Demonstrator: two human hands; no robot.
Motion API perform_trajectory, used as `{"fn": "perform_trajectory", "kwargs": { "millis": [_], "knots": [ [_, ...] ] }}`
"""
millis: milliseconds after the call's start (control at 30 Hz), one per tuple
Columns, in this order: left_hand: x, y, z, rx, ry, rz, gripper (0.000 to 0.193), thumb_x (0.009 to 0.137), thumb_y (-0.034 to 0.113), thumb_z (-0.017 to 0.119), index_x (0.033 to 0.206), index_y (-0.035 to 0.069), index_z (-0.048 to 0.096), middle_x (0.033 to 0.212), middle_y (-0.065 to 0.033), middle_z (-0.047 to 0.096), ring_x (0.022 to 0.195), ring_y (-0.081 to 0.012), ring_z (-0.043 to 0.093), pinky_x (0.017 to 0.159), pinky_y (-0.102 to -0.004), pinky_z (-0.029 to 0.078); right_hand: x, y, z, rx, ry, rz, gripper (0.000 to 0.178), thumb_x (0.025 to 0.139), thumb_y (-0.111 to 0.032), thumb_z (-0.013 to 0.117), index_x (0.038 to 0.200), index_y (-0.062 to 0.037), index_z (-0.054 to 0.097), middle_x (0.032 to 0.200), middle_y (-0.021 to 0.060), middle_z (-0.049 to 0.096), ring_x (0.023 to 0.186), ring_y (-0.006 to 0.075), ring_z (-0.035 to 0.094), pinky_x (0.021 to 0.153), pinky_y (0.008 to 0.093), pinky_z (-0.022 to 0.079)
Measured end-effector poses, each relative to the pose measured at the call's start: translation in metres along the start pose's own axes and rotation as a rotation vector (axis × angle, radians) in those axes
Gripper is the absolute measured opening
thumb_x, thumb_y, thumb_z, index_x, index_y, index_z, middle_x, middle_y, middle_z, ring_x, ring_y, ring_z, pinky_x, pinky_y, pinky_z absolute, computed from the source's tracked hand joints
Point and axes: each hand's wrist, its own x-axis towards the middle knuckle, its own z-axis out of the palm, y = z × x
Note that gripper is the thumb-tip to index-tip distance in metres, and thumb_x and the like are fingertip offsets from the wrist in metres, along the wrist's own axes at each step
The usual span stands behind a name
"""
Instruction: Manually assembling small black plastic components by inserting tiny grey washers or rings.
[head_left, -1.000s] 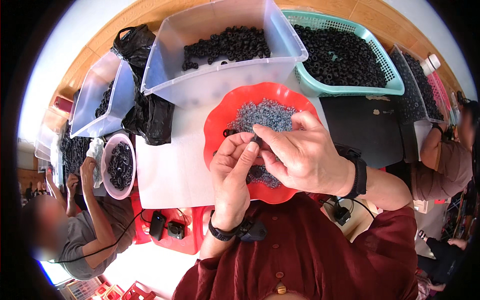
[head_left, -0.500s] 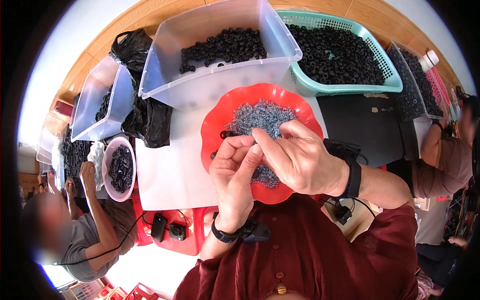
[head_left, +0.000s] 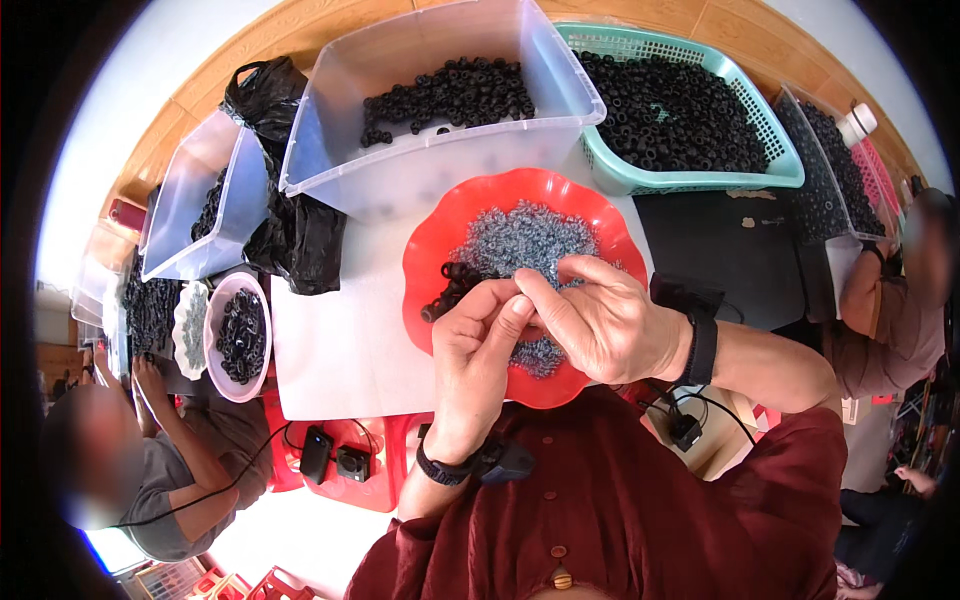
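Note:
My left hand (head_left: 468,345) and my right hand (head_left: 618,325) meet over the near part of a red scalloped dish (head_left: 425,255). Both are closed in a pinch, thumb and forefinger tips nearly touching. Whatever sits between the fingertips is too small and covered to make out. Inside the dish lies a heap of small shiny blue-grey pieces (head_left: 525,235); their exact kind is not clear. Several black ring-like parts (head_left: 458,283) rest at the heap's left side, just beyond my left fingers.
Behind the dish stand a clear plastic bin (head_left: 430,160) and a teal basket (head_left: 690,180), both holding black rings. A black bag (head_left: 310,250) and a pink bowl (head_left: 212,350) are to the left, near a co-worker (head_left: 210,470). A flat black surface (head_left: 720,235) lies right.
My pinched hands have shifted slightly, uncovering more black parts in the dish. The left co-worker's raised hand has come down, showing a pale scalloped dish beside the pink bowl.

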Motion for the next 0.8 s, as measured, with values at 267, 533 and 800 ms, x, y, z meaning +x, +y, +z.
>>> {"fn": "perform_trajectory", "kwargs": {
  "millis": [267, 533, 800],
  "knots": [
    [0.004, 0.009, -0.001, -0.009, 0.015, 0.081, 0.021, 0.097, 0.008, 0.051, 0.111, -0.006, 0.057, 0.091, -0.0055, 0.065, 0.084, -0.0102, 0.060, 0.078, -0.0233, 0.050, 0.017, 0.003, -0.011, 0.038, 0.025, 0.086, 0.039, 0.076, -0.005, 0.070, 0.109, 0.0109, 0.058, 0.057, 0.0014, 0.054, 0.049, 0.0123, 0.054, 0.076, 0.0358, 0.049],
    [0.003, 0.007, -0.003, -0.070, -0.017, 0.046, 0.023, 0.096, 0.007, 0.053, 0.115, -0.006, 0.056, 0.096, -0.0058, 0.065, 0.089, -0.0098, 0.059, 0.081, -0.0229, 0.048, 0.021, 0.005, -0.020, 0.142, -0.024, 0.197, 0.030, 0.081, -0.013, 0.062, 0.105, 0.0050, 0.058, 0.061, 0.0044, 0.057, 0.055, 0.0185, 0.057, 0.079, 0.0383, 0.044],
    [0.009, 0.003, -0.012, 0.207, 0.060, 0.042, 0.022, 0.094, 0.005, 0.055, 0.113, -0.006, 0.057, 0.091, -0.0061, 0.067, 0.084, -0.0091, 0.060, 0.077, -0.0221, 0.046, 0.034, 0.027, -0.028, 0.313, -0.356, 0.335, 0.025, 0.080, -0.012, 0.068, 0.098, -0.0037, 0.054, 0.078, 0.0094, 0.062, 0.074, 0.0265, 0.061, 0.073, 0.0354, 0.043]
  ]
}}
